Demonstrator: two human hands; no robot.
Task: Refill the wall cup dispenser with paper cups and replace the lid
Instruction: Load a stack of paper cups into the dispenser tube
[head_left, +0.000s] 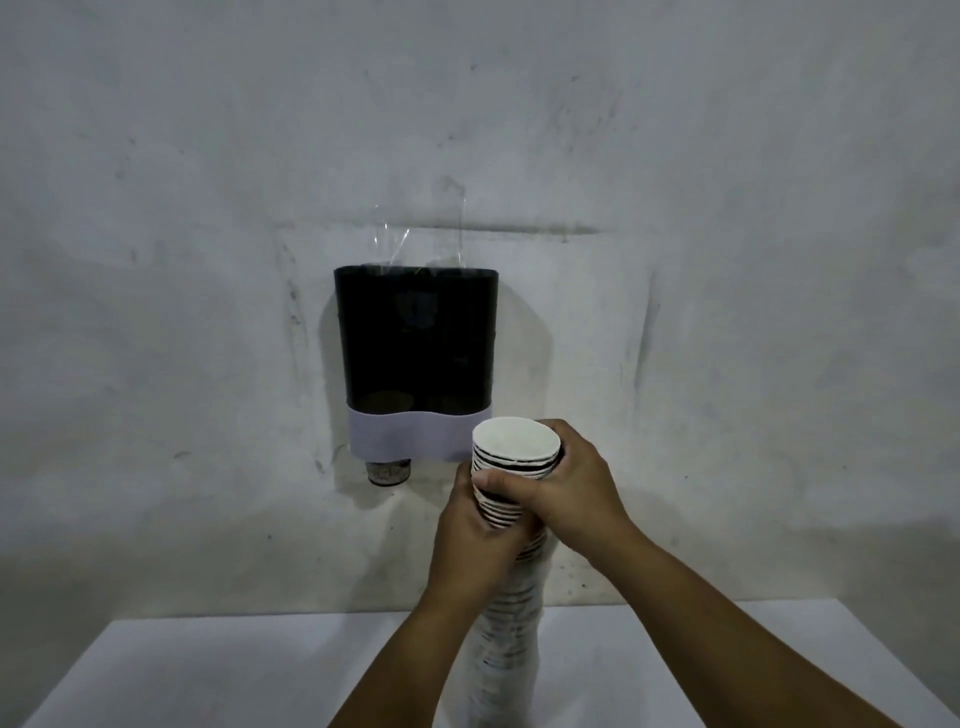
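The cup stack stands on the table, below the dispenser; its top is gripped by both hands, left and right. An uneven pull risks toppling it; no lid is discernible.

White table below wall; tall stack of paper cups rises over it, base hidden.

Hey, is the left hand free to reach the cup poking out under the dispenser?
Probably not right now. The left hand grips the cup stack along with the right hand. The path to that cup looks open, but it would need to let go first.
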